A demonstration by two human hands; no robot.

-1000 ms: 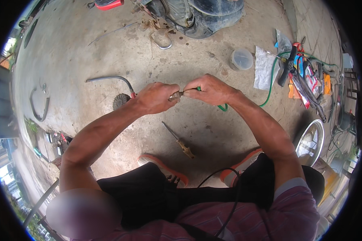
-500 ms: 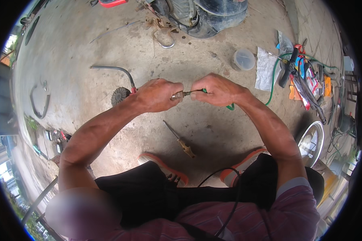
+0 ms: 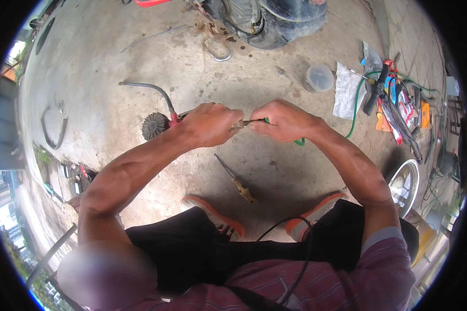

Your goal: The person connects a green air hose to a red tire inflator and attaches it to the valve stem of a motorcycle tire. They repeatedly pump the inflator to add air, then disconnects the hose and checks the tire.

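In front of me, my left hand [image 3: 213, 124] is closed around a tyre inflator, whose round black ribbed gauge [image 3: 154, 126], red part [image 3: 174, 119] and bent dark hose [image 3: 153, 88] stick out beyond the wrist. A metal coupling [image 3: 240, 125] shows at the fingers of that hand. My right hand [image 3: 280, 122] pinches the end fitting of a green air hose [image 3: 300, 141], meeting the coupling in line. Whether the two ends are locked together I cannot tell. A screwdriver [image 3: 241, 190] with a yellowish handle lies on the concrete below the hands.
A clear round tub [image 3: 319, 78] stands beside a crumpled white sheet [image 3: 347, 90]. At the right lie tools, packets and black tubes [image 3: 397, 114]. Machine parts [image 3: 288, 23] lie at the top, and a bent dark hose [image 3: 53, 129] at the left. A metal rim [image 3: 404, 186] stands at the right.
The gap between my two hands has narrowed, with less of the metal coupling showing. The whole view has shifted slightly; the floor items have not moved.
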